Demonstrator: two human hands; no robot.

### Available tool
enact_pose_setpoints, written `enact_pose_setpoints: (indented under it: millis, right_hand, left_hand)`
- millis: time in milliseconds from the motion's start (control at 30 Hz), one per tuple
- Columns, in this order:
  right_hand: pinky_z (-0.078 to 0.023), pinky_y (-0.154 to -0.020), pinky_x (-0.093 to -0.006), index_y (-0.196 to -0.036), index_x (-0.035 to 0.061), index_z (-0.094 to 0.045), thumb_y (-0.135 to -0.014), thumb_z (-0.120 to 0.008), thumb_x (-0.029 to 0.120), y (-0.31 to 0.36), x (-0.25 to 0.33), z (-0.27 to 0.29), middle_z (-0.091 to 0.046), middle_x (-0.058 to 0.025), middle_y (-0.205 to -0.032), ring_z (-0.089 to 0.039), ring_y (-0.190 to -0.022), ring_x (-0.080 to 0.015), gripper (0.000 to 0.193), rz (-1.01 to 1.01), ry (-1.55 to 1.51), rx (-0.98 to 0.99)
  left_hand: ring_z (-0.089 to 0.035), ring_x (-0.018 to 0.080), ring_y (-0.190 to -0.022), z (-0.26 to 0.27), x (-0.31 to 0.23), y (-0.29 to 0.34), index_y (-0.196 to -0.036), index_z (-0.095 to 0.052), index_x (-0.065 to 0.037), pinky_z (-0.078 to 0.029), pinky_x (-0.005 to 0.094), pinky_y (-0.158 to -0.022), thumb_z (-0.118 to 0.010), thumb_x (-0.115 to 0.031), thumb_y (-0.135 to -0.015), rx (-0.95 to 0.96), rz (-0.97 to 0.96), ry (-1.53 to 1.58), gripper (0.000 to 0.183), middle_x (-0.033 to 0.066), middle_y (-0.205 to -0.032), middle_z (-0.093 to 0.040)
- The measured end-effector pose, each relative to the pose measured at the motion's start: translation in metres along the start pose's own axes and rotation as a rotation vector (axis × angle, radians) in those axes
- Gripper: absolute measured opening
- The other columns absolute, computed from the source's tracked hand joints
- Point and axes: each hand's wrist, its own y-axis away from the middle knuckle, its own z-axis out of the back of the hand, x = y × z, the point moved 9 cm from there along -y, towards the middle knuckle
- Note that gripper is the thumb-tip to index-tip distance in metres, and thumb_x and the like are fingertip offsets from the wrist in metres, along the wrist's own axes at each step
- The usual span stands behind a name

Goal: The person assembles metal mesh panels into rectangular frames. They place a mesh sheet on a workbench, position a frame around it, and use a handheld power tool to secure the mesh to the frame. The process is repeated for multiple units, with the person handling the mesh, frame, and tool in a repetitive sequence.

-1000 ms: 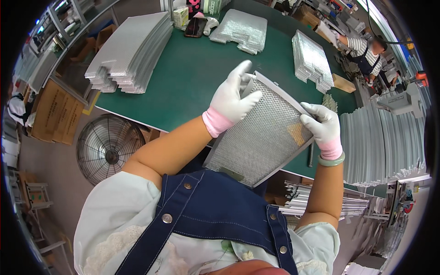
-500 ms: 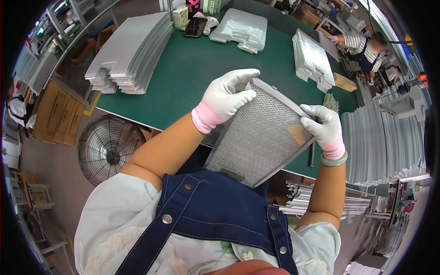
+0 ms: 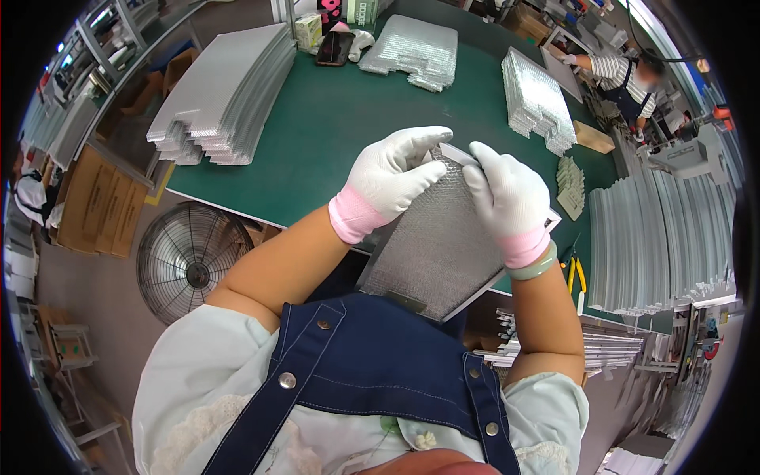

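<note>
Left hand point(image 3: 396, 172) grips the upper left corner of a framed mesh panel point(image 3: 435, 245); right hand point(image 3: 507, 191) has its fingertips at the top rail close by, though whether they pinch it I cannot tell; the panel slants down toward the navy apron point(image 3: 388, 348); yellow-handled pliers point(image 3: 582, 275) lie beside the right wrist; farther out, silvery mesh stacks point(image 3: 218, 83) sit on the green table point(image 3: 348, 107).

You have a rectangular silvery mesh panel point(image 3: 435, 245) before you, framed in slim metal, slanting across the tabletop's point(image 3: 332, 119) near edge, a small dull plate point(image 3: 407, 302) at its near end.
</note>
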Motion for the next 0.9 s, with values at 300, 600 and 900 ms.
enact_pose_setpoints:
  millis: [300, 600, 900]
  right_hand:
    - [-0.050, -0.058, -0.0387, -0.116, 0.0096, -0.066, -0.090, -0.068, 0.027, -0.007, 0.015, 0.000, -0.062, -0.0075, -0.073, -0.064, -0.064, -0.0270, 0.031, 0.045, 0.029, -0.059]
    - [-0.050, -0.058, -0.0380, -0.114, 0.0078, -0.067, -0.089, -0.069, 0.025, -0.005, 0.013, 0.012, -0.066, -0.0086, -0.075, -0.065, -0.065, -0.0269, 0.030, 0.082, -0.138, -0.098]
    - [-0.047, -0.057, -0.0382, -0.119, 0.0087, -0.065, -0.090, -0.068, 0.032, 0.001, 0.013, -0.012, -0.062, -0.0060, -0.072, -0.063, -0.062, -0.0251, 0.038, 0.031, 0.081, -0.008]
  left_hand:
    - [-0.057, 0.0043, -0.092, 0.005, 0.005, 0.009, -0.138, -0.053, 0.001, -0.048, 0.0202, -0.084, -0.061, 0.008, -0.093, -0.173, -0.043, 0.088, 0.046, 0.0027, -0.117, -0.064]
    - [-0.054, 0.0020, -0.085, -0.002, -0.006, 0.013, -0.136, -0.055, 0.000, -0.048, 0.0183, -0.077, -0.063, 0.008, -0.093, -0.007, -0.074, 0.030, 0.045, 0.0031, -0.118, -0.064]
    - [-0.063, 0.0150, -0.108, 0.001, -0.013, 0.012, -0.129, -0.056, 0.002, -0.050, 0.0283, -0.094, -0.071, -0.005, -0.089, -0.108, -0.203, -0.628, 0.043, 0.0085, -0.120, -0.065]
